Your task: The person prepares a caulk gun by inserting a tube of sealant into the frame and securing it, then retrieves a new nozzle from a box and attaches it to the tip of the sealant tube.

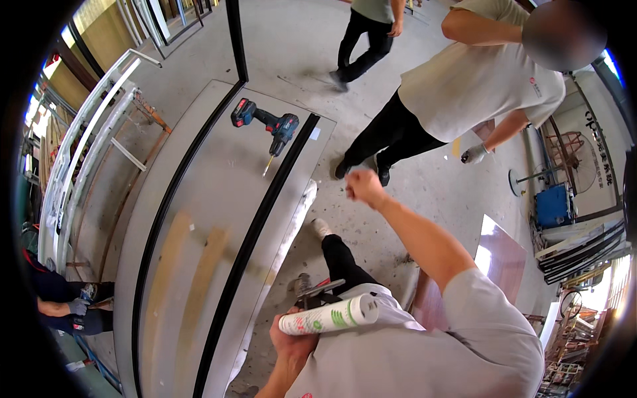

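Note:
My left hand (290,338) is wrapped round a caulking gun (325,292) loaded with a white and green sealant cartridge (332,315), held low in front of my body. The dark metal part of the gun shows beyond the cartridge. My right hand (365,188) is stretched forward over the floor, its fingers curled and slightly blurred. Whether anything is in it I cannot tell. To my left lies a large glass-like panel (229,172) with black frame bars (255,225) along it. On its far end rests a blue and black cordless drill (269,126) with a long bit.
A person in a light shirt (458,86), wearing a glove, stands ahead on the right; another (368,40) is farther off. At the left edge a gloved person (76,308) works. White curved frames (86,159) stand at left. A reddish-brown sheet (501,259) and blue box (554,205) are at right.

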Demonstrator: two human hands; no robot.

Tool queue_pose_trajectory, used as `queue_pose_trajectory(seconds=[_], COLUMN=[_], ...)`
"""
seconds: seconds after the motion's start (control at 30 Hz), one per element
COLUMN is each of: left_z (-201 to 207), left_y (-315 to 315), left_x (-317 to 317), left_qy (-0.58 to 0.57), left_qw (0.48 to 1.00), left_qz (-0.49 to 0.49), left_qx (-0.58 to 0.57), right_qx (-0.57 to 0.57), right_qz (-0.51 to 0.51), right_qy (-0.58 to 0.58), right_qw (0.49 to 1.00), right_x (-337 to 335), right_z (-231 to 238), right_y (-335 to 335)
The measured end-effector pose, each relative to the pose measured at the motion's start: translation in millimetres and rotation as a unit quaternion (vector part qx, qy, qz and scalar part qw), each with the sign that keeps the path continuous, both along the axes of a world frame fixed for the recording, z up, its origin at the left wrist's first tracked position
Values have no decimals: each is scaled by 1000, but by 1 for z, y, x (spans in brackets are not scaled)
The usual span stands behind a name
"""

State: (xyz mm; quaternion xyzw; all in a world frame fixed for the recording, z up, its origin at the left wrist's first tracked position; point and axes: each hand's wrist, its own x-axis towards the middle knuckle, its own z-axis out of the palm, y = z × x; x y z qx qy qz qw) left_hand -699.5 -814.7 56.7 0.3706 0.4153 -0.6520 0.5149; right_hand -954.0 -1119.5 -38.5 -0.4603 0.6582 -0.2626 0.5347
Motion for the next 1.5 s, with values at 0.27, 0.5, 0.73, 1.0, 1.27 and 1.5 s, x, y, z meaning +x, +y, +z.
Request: queue_pose_trajectory(seconds=[0.27,0.5,0.73,1.0,1.27,1.5], left_z=[4,13,-15,-51,-49,-40], left_y=[-35,-67,-70,-140,-198,-175], left_x=[-25,-36,-39,-45,-33,-36], left_qy=[-138,-170,-205,-283,-405,-510], left_qw=[982,962,961,945,831,684], left_qz=[91,155,91,-131,-376,-477], left_qx=[90,145,164,97,-70,-211], right_qx=[62,100,-43,-487,25,32], right_qz=[-86,-88,259,294,593,497], right_qy=[-69,-61,165,85,-226,-374], right_qw=[992,989,951,818,772,783], right_x=[2,2,-14,52,55,17], right_z=[-44,-64,-13,95,128,131], right_y=[-192,-203,-111,-185,-67,9])
